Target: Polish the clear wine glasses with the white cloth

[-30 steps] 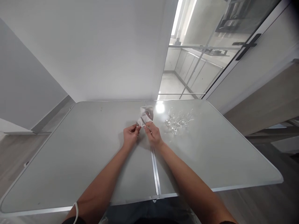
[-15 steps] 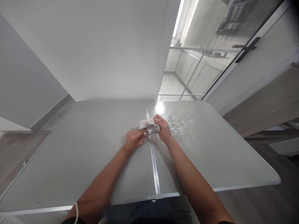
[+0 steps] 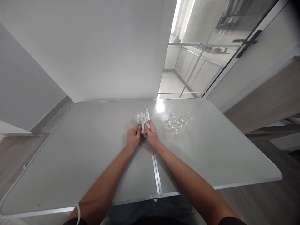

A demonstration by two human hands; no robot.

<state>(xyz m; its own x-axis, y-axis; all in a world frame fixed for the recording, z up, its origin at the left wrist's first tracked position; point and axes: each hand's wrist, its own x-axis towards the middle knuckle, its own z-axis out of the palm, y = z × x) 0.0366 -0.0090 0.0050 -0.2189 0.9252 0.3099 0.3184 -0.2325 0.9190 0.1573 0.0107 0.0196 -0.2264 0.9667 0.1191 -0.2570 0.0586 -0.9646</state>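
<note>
A: Identify the left side.
B: Left hand (image 3: 133, 137): fingertips pinching the lower part of a clear glass (image 3: 141, 117) above the table (image 3: 82, 150). Stem and base are largely concealed by the fingers.
A: Continue rightward.
B: White cloth (image 3: 145, 126): bunched beside the glass, clasped by the right hand (image 3: 152, 136); contact area concealed. Further right, stemmed glasses (image 3: 179, 121) stand clustered; transparent outlines overlap, exact count unreadable.

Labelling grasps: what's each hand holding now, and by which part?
Left hand: a clear glass, pinched below its bowl, apparently at the stem. Right hand: a white cloth, bunched up; gripped part unclear.
</note>
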